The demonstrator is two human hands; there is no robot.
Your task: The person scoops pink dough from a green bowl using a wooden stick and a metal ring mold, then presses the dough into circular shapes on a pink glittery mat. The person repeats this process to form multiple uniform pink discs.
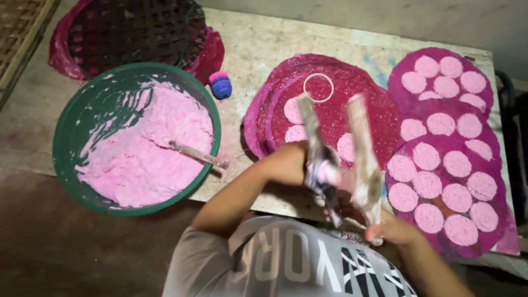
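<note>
My left hand (294, 159) grips a flat paste-smeared stick (309, 124) that points away from me, with a lump of pink paste at its lower end. My right hand (393, 228) holds a second smeared flat stick (363, 154) beside the first; the two sticks meet near the paste. Under them lies a round magenta mat (352, 82) with a few pale pink discs (294, 133) and a white ring (318, 87). A green basin (71, 124) at the left holds pink paste (148, 159), with a stick (198, 155) resting in it.
Several magenta mats (440, 55) covered with pink discs lie at the right on the worn board (253, 49). A dark woven tray (132, 30) sits on a red mat at the back left. A small blue and pink ribbed object (221, 85) lies by the basin.
</note>
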